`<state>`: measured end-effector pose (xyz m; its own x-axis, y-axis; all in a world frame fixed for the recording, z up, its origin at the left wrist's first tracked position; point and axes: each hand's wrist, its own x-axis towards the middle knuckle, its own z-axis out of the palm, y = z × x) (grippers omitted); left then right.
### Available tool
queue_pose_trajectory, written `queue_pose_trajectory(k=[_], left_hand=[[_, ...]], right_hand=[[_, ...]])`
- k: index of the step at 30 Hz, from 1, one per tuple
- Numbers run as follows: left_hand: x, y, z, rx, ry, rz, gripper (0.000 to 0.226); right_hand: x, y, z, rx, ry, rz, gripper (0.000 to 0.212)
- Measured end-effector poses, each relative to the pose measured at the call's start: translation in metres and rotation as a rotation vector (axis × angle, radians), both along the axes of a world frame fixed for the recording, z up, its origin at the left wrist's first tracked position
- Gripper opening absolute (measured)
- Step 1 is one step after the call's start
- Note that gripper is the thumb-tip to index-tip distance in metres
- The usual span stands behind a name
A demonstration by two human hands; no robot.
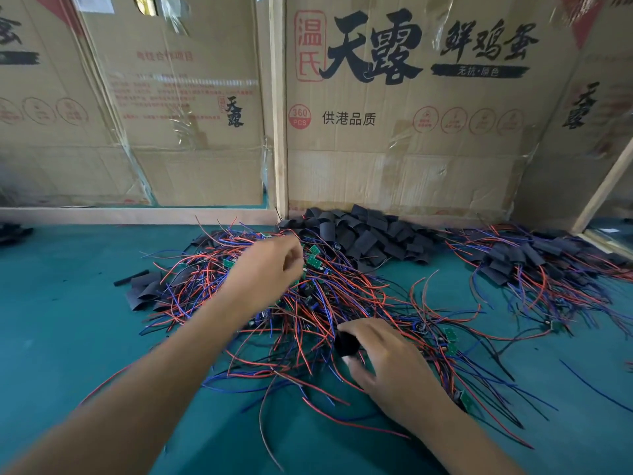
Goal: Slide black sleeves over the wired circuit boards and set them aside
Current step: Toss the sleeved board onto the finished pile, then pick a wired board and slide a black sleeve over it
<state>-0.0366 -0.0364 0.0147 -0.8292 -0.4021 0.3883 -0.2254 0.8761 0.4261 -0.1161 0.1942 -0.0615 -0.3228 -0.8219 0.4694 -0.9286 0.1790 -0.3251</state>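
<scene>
A tangled heap of small green circuit boards with red, blue and black wires point(308, 303) covers the middle of the green table. My left hand point(270, 265) reaches into the far side of the heap, fingers curled down among the boards; what it holds is hidden. My right hand point(387, 361) sits at the near side and pinches a short black sleeve point(346, 344) between thumb and fingers, its open end facing left. A pile of loose black sleeves point(370, 234) lies against the cardboard wall. Sleeved boards point(534, 262) with trailing wires lie at the right.
Cardboard box panels point(394, 132) in a wooden frame point(281, 132) wall off the back of the green table mat point(68, 320). A few flat black sleeves point(144, 289) lie left of the heap. More black pieces point(13, 233) sit at the far left edge.
</scene>
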Motion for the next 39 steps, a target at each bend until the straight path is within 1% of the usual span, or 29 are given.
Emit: queue_pose_trajectory(k=[1,2,4,5,6,8,9,11,13,14,15,19,22,25,29,33,36,39], left_hand=[[-0.009,-0.011,0.010,-0.058,-0.042,-0.007,0.003],[-0.017,-0.020,0.016,-0.105,-0.114,-0.032,0.004],[-0.032,-0.028,0.016,-0.216,-0.295,-0.115,0.014],[-0.037,-0.029,0.013,-0.268,-0.357,-0.145,0.017],[-0.040,-0.029,0.010,-0.296,-0.374,-0.158,0.017],[-0.048,-0.028,0.009,-0.302,-0.327,-0.159,0.012],[-0.052,-0.026,0.009,-0.336,-0.304,-0.166,0.009],[-0.061,-0.021,0.009,-0.500,-0.361,-0.197,0.014],[-0.070,-0.014,0.008,-0.718,-0.525,-0.204,0.027],[-0.074,-0.010,0.007,-0.827,-0.595,-0.208,0.027],[-0.078,-0.008,0.008,-0.894,-0.631,-0.214,0.024],[-0.080,-0.010,0.011,-0.999,-0.688,-0.304,0.023],[-0.077,-0.013,0.017,-1.148,-0.663,-0.360,0.020],[-0.074,-0.016,0.027,-1.149,-0.614,-0.350,0.018],[-0.070,-0.017,0.021,-1.121,-0.688,-0.410,0.021],[-0.066,-0.020,0.022,-0.952,-0.616,-0.353,0.021],[-0.065,-0.021,0.023,-0.905,-0.577,-0.346,0.022],[-0.064,-0.024,0.031,-0.794,-0.536,-0.298,0.024]], right_hand=[[0.001,0.000,-0.001,0.004,0.013,0.007,0.035],[0.001,-0.001,-0.002,0.010,0.025,0.009,0.035],[0.001,0.000,-0.002,0.015,0.038,0.006,0.036],[0.000,0.000,-0.001,0.012,0.039,0.006,0.036],[-0.001,0.000,-0.001,0.011,0.043,0.006,0.037],[-0.001,0.001,0.000,0.007,0.066,0.016,0.038],[-0.001,0.001,0.000,0.005,0.079,0.025,0.038],[0.000,0.001,0.002,0.002,0.094,0.036,0.038],[0.000,0.001,0.003,-0.018,0.101,0.027,0.041],[0.001,0.001,0.003,-0.027,0.099,0.017,0.042],[0.001,0.001,0.003,-0.034,0.101,0.011,0.042],[-0.001,0.003,0.004,-0.032,0.101,0.007,0.041],[-0.001,0.003,0.004,-0.026,0.089,0.011,0.042],[-0.003,0.002,0.000,-0.002,0.095,0.011,0.040],[-0.004,0.000,-0.005,0.042,0.037,-0.013,0.033],[-0.001,-0.001,-0.005,0.040,-0.008,-0.033,0.025],[0.000,0.000,-0.004,0.046,-0.035,-0.038,0.021],[0.000,0.000,-0.003,0.056,-0.046,-0.035,0.019]])
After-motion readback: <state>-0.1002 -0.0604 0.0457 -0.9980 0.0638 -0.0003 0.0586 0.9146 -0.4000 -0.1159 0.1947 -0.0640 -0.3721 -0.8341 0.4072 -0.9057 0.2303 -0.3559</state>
